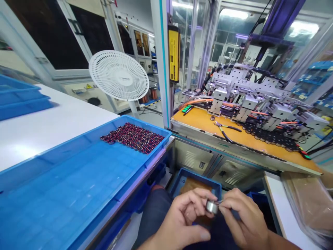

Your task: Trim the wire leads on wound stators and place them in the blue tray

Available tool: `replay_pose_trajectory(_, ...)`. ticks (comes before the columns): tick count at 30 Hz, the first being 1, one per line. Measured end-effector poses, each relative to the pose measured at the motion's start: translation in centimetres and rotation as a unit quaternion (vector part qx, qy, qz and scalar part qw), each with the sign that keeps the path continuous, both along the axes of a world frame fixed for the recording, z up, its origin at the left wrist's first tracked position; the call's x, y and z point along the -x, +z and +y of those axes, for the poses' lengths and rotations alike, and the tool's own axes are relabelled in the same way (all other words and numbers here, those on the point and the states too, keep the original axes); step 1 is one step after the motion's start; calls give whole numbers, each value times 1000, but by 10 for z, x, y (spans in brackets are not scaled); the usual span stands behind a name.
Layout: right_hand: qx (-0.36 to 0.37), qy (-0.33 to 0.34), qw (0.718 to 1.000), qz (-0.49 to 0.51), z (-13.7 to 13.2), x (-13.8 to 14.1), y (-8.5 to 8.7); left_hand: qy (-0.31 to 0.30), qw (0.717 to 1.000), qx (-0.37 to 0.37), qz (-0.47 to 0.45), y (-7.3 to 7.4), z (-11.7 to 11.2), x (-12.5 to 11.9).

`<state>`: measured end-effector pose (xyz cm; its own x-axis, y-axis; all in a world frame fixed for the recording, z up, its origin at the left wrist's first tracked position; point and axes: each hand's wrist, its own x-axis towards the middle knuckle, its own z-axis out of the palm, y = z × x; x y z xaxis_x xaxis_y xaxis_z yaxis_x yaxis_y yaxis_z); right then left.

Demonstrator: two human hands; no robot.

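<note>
A blue tray [78, 184] lies on the left, small round parts [135, 137] packed at its far right end. Near center, the left hand [182, 215] has its fingers clamped on a metal cylinder [212, 207]; the right hand's [243, 215] fingers pinch together at its right end. Far right, dark parts [270, 137] line an orange bench [244, 139].

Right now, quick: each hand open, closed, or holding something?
Left hand: closed, holding a small metal cylinder.
Right hand: fingertips pinched closed at its edge; what's between them can't be told.
</note>
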<state>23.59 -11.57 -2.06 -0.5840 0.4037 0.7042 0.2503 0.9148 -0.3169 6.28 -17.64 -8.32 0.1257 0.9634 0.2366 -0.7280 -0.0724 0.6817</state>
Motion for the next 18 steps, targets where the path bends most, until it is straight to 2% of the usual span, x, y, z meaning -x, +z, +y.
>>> replay_pose_trajectory(3, 2, 40, 999, -6, 0, 0, 4, -18, 998, -19, -65, 1, 2, 4)
replay_pose_trajectory(5, -17, 70, 997, -9, 0, 0, 5, -17, 997, 0, -78, 2, 3, 5)
replay_pose_trajectory(7, -36, 90, 995, -3, 0, -1, 5, -34, 998, 32, -37, 1, 3, 3)
replay_pose_trajectory(9, -41, 95, 995, -3, 1, -2, 4, -86, 994, 57, 22, -2, 3, 0)
replay_pose_trajectory(12, -35, 75, 997, -10, 2, -3, 4, -130, 987, 63, 74, -8, 2, -6)
replay_pose_trajectory(14, -35, 60, 998, -12, 3, -4, 4, -101, 988, 61, 96, -11, 1, -8)
replay_pose_trajectory(18, -28, 46, 998, -13, 6, -5, 3, 7, 988, 87, 126, -8, 0, -7)
